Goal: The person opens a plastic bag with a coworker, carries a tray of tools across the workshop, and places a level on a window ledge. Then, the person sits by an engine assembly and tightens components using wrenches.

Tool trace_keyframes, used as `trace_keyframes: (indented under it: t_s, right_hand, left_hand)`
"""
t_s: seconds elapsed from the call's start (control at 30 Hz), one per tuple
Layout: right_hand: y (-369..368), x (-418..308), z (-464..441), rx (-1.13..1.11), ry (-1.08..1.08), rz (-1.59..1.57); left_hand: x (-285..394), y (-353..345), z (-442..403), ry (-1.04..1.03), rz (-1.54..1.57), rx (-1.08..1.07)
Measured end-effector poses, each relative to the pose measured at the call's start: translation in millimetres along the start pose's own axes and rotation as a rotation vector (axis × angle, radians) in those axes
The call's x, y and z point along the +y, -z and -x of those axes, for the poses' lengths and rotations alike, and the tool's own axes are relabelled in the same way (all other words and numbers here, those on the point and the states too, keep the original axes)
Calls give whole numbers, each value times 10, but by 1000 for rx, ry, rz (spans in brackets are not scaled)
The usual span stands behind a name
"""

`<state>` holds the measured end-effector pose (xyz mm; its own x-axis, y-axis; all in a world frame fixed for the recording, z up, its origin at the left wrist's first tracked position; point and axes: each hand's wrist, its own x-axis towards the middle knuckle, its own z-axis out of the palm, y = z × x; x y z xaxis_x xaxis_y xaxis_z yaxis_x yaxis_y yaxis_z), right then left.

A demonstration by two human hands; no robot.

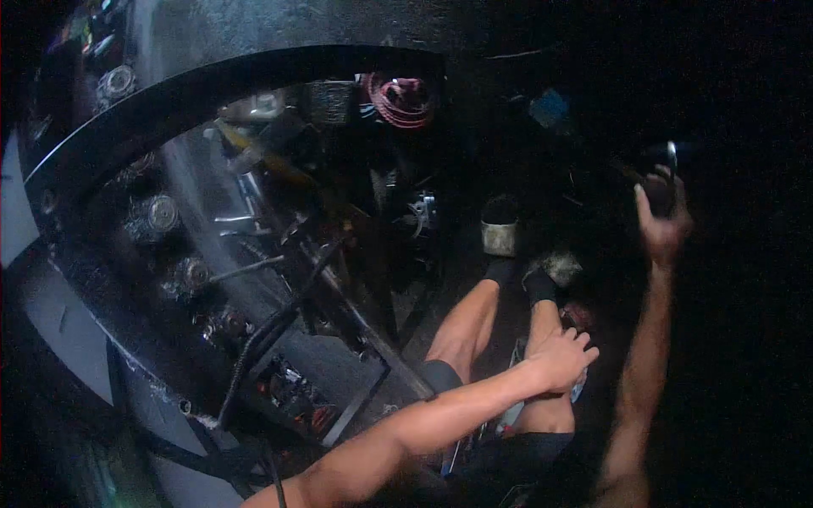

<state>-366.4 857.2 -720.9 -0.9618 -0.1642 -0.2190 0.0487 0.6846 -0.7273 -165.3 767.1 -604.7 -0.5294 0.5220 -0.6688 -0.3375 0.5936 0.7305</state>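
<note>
My left hand [566,360] rests across my bare lower leg [542,326], its fingers slightly bent and apart, with nothing seen in them. Off to the right, my right hand [665,222] is raised with fingers wrapped around a dark object [660,193]. A bright, shiny piece [671,154] sticks up above those fingers; darkness hides what kind of thing it is. Beneath my left hand, a reddish item [579,317] shows only in part beside the leg.
To the left is a curved dark frame [246,72] with metal rods [339,292] and round fittings [163,212]. A coil of reddish cord [402,102] lies at the top. A blue item [549,108] lies farther right. Small parts [296,394] sit lower left. Deep shadow covers the right side.
</note>
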Motion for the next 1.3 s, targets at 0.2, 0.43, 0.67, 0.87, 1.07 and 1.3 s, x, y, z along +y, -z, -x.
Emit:
trace_keyframes:
  t_s: [0.2, 0.43, 0.67, 0.87, 1.07, 1.3]
  right_hand:
    - [366, -1563, 325, -133, 206, -847]
    - [-454, -2830, 177, -319, 489, -1107]
    - [-1326, -3380, 126, -404, 363, -858]
    - [-1371, -3456, 161, -241, 475, -752]
    - [-1282, -3739, -238, -6, 781, -581]
    - [-1124, -3710, -330, -160, 798, -393]
  left_hand:
    - [-45, -143, 34, -18, -117, 33]
    - [-132, -224, 53, -46, -115, 98]
    - [-187, -219, 47, -67, -93, 127]
    - [-188, -207, 73, -74, -57, 159]
    - [-193, -231, 97, -86, -45, 161]
    - [-197, -180, 57, -88, -37, 156]
